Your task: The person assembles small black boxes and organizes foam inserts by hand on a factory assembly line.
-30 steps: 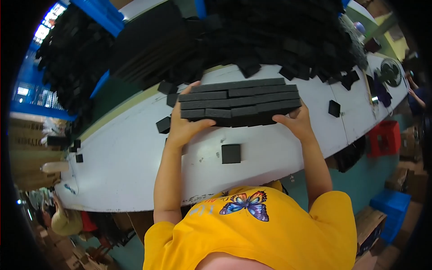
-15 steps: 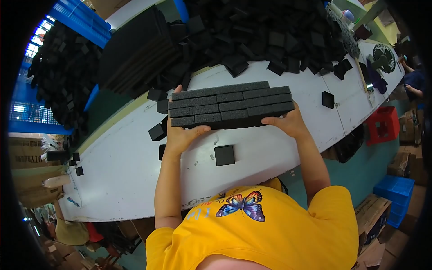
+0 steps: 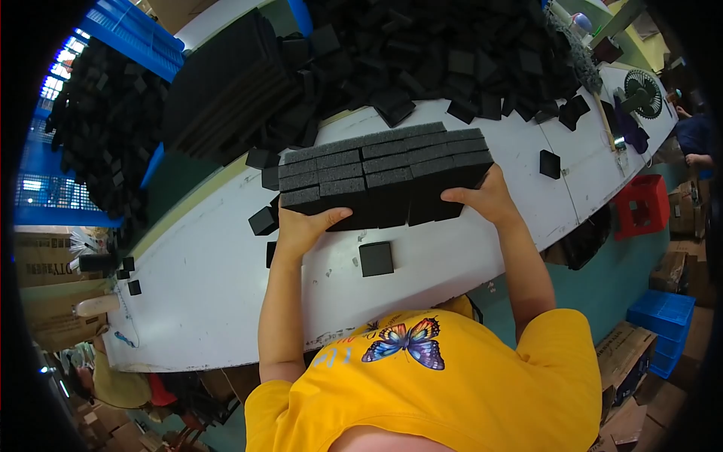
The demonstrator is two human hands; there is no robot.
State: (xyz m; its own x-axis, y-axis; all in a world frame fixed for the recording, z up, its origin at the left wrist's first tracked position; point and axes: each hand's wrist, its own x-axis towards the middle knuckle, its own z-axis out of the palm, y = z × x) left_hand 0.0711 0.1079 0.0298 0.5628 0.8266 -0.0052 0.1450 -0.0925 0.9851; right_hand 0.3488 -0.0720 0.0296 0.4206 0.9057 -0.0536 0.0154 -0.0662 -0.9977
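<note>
Between my two hands is a stack of dark foam blocks (image 3: 384, 177), several pieces set in rows and layers. My left hand (image 3: 305, 226) presses on the left end, its thumb along the near face. At the right end my right hand (image 3: 486, 200) grips the same stack, thumb also on the near face. The other fingers are mostly hidden behind the foam. A single black foam block (image 3: 376, 258) lies on the white table (image 3: 203, 301) just below the stack.
A large heap of black foam pieces (image 3: 452, 60) covers the far side, beside stacked foam sheets (image 3: 226, 90). Loose blocks lie left of my left hand. One block (image 3: 550, 163) sits at right. A small fan (image 3: 642, 96), red stool (image 3: 640, 205) and blue crate (image 3: 661, 320) stand farther right.
The stack has tilted in my hands, so more of its near face shows. Its blocks have shifted, with gaps visible between some. Both hands keep their hold.
</note>
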